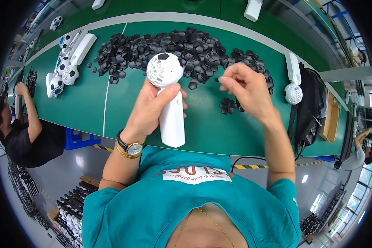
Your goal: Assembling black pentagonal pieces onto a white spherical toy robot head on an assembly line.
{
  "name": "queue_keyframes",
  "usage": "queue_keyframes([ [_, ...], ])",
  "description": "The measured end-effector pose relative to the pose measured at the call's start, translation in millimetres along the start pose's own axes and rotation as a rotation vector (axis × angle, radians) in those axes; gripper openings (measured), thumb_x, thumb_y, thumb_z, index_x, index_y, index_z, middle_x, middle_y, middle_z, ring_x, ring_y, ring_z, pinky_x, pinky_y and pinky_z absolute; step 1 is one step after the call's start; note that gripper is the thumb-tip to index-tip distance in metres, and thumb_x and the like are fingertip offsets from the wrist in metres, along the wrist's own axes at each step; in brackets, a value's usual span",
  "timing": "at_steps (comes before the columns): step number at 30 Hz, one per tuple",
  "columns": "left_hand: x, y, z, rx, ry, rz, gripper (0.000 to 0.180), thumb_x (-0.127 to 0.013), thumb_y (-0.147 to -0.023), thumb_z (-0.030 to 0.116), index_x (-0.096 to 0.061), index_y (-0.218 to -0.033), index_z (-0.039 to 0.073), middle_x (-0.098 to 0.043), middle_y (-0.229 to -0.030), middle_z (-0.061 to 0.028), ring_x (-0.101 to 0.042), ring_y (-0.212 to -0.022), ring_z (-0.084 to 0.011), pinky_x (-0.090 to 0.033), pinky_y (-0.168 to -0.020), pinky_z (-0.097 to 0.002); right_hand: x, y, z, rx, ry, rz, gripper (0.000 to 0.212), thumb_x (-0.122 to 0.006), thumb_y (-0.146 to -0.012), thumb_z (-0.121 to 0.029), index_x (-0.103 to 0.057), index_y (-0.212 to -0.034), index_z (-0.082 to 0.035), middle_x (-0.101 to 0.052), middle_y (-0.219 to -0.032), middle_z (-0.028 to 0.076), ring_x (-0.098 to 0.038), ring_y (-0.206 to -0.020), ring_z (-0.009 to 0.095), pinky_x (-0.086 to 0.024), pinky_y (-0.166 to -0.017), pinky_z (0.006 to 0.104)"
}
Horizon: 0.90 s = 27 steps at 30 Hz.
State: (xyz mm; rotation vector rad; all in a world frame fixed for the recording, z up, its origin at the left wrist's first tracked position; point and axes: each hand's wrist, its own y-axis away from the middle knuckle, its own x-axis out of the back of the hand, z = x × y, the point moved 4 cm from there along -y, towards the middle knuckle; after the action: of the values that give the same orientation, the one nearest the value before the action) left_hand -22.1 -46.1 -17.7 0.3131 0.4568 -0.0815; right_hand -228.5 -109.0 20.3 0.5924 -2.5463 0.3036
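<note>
My left hand (pixel 153 105) is wrapped round the white handle of a handheld fan (pixel 172 120), with the thumb near its neck. The fan's round head is styled like a football, with an open grille on its left and one black patch on top. To the right, my right hand (pixel 248 89) is closed in a pinch above the table; a dark edge shows at its fingertips, seemingly a black five-sided piece, mostly hidden. Several loose black pieces (pixel 227 106) lie just below that hand. Behind both hands spreads a large pile of black five-sided pieces (pixel 190 47).
Several football-headed fans (pixel 63 66) lie in a group at the left of the green table (pixel 132 124). Another white fan (pixel 293 94) lies at the right, beside a black backpack (pixel 312 107) and a cardboard box (pixel 330 118). A co-worker (pixel 25 124) sits at the left.
</note>
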Motion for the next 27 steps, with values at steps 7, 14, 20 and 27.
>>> queue_keyframes([
  [7,-17,-3,-4,-0.068,0.071,-0.063,0.047,-0.060,-0.092,0.016,-0.030,-0.126,0.006,-0.058,-0.105,-0.0110,-0.063,-0.087,-0.0185,-0.056,-0.072,-0.0335,-61,-7,-28,-0.017,-0.779,0.263,0.011,-0.064,-0.090,-0.012,-0.058,-0.090,-0.002,-0.062,-0.080,0.001,-0.055,-0.069,0.005,-0.044,-0.058,0.0193],
  [14,-20,-3,-8,-0.315,0.032,0.041,0.049,-0.057,-0.093,0.011,-0.026,-0.131,0.004,-0.048,-0.123,-0.0093,-0.049,-0.112,-0.0141,-0.042,-0.096,-0.0294,-79,-8,-23,0.018,-0.652,0.383,0.013,-0.064,-0.090,-0.013,-0.057,-0.091,-0.002,-0.060,-0.081,0.000,-0.053,-0.070,0.004,-0.044,-0.061,0.0186],
  [20,-18,-5,-8,-0.339,0.015,0.047,0.049,-0.057,-0.093,0.011,-0.026,-0.131,0.002,-0.047,-0.124,-0.0093,-0.049,-0.113,-0.0138,-0.042,-0.096,-0.0289,-79,-8,-23,-0.001,-0.623,0.350,0.013,-0.064,-0.090,-0.012,-0.056,-0.090,-0.002,-0.059,-0.081,0.000,-0.053,-0.071,0.004,-0.044,-0.062,0.0190],
  [27,-17,-6,-5,-0.350,-0.029,0.059,0.050,-0.057,-0.093,0.011,-0.025,-0.130,0.002,-0.048,-0.123,-0.0094,-0.051,-0.110,-0.0133,-0.045,-0.092,-0.0281,-71,-16,-27,0.073,-0.594,0.300,0.012,-0.064,-0.090,-0.012,-0.057,-0.093,-0.003,-0.059,-0.083,0.000,-0.053,-0.072,0.004,-0.045,-0.062,0.0192],
])
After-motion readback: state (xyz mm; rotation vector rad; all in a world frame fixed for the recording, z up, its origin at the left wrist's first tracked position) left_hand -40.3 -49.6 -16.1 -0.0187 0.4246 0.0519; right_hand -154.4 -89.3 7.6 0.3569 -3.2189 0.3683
